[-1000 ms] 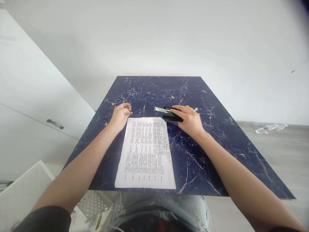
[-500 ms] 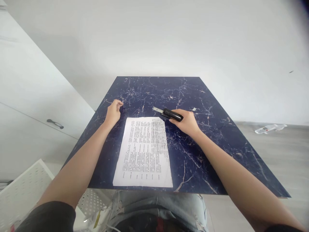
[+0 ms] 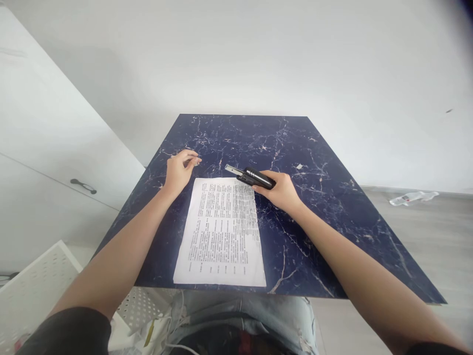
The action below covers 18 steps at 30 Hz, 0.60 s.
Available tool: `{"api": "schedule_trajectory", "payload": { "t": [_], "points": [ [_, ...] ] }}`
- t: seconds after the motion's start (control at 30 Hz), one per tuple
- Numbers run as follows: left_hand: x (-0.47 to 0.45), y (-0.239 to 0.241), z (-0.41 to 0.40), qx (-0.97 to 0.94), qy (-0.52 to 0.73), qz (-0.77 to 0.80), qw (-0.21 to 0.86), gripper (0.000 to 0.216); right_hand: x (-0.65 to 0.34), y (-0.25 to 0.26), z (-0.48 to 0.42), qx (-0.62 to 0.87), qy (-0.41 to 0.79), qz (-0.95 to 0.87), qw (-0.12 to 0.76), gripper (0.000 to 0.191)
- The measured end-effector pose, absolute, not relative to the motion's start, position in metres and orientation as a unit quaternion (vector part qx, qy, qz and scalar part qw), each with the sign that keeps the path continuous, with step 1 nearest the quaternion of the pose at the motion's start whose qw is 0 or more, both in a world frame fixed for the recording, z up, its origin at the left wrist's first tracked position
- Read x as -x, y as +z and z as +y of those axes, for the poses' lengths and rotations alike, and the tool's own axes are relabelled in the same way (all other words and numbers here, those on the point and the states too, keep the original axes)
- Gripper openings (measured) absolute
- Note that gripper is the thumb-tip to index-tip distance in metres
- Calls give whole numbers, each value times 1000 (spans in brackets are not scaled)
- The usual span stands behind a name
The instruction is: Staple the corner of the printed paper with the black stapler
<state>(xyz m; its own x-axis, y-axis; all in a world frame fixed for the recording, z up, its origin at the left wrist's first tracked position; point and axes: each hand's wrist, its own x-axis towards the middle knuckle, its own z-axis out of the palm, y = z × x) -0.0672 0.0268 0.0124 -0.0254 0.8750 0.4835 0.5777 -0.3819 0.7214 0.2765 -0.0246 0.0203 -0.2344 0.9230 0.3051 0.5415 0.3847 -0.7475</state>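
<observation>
My right hand (image 3: 284, 191) is wrapped round a black stapler (image 3: 257, 178), held over the top right corner of the printed paper. The stapler's metal magazine (image 3: 233, 170) sticks out toward the left. My left hand (image 3: 179, 170) hovers above the table, past the paper's top left corner. Its thumb and fingers are pinched together, and whatever they hold, if anything, is too small to make out. The sheet of paper (image 3: 218, 231) lies flat near the table's front edge, covered in rows of print.
The dark blue marbled table (image 3: 236, 133) stands against a white wall. A small pale scrap (image 3: 299, 166) lies on it at the right. To the left are a white cabinet (image 3: 44, 128) and a white perforated rack (image 3: 40, 281). A clear plastic item (image 3: 410, 198) rests on the floor at right.
My left hand has moved right, toward the stapler, its fingers more in view. My right hand has shifted the stapler slightly left. The paper stays in place.
</observation>
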Motion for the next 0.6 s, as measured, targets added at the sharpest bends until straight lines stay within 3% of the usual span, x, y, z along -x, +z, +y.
{"api": "schedule_trajectory", "payload": {
  "t": [0.6],
  "points": [
    [106,-11,52,-601,478,633,100,15,-247,19,-46,315,382,-829,258,27]
  ]
}}
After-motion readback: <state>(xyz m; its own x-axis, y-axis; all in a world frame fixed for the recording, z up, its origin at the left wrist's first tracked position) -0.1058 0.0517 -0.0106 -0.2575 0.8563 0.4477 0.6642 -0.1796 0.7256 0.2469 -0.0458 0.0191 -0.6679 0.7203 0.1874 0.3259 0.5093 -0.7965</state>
